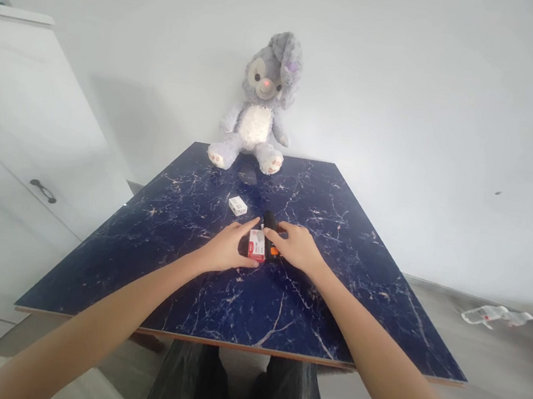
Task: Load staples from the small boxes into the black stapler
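Note:
My left hand [229,246] curves around a small red and white box [256,246], its thumb at the near end and its index finger by the far end. Pressed close to the box's right side is a black object with an orange part [274,251]; its kind I cannot make out. My right hand [296,244] is closed over that black object, with the thumb reaching toward the box's top edge. A small white box [238,206] with printing lies on the table just beyond my left hand.
The blue marble-patterned table [185,200] has its near edge close to my legs. A grey plush rabbit [260,101] sits at the far edge against the wall. At left stands a white cabinet [11,152]. A clear plastic bottle [495,316] lies on the floor at right.

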The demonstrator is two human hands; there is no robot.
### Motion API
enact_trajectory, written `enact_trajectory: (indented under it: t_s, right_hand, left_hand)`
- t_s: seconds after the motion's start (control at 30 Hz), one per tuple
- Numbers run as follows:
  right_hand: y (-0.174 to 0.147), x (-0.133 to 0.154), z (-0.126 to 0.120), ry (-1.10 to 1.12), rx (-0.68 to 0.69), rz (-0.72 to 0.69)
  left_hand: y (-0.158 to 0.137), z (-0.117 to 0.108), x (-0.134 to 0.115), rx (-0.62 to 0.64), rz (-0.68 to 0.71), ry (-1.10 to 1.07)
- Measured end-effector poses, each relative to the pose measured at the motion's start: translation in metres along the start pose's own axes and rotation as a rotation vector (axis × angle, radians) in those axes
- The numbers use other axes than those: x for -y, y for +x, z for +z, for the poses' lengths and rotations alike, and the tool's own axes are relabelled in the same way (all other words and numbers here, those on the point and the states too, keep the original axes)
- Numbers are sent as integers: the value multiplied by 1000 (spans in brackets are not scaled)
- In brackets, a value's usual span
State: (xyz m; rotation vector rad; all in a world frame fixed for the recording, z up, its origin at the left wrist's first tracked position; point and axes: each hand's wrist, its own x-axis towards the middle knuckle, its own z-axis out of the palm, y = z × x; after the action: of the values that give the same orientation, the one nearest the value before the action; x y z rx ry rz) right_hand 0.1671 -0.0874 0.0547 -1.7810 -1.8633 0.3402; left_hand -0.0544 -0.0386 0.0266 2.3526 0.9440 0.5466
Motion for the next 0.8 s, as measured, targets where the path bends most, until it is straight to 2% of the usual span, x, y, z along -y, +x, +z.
enact_trajectory:
  t_s: [0.1,0.2,0.4,0.57,0.7,0.8]
  right_hand:
    - [4,-8,1,-60,-47,47]
    - [13,-23,-2,-109,-91,138]
    - [32,-79,-26,-167,-197,414]
    - [32,-124,-50,-152,-350,589]
    - [26,-142,-61,-75,-435,652]
    - [23,-145,-62,-52,-467,637]
  left_hand:
    - [16,10,-3,-47,-13,3]
    - [44,24,-11,-52,-19,-47]
    - [133,66,-40,-9,36,-223]
    - [197,104,-76,42,68,-216]
    - [222,127,-92,23,76,-219]
    - [229,137,-94,8,89,-204]
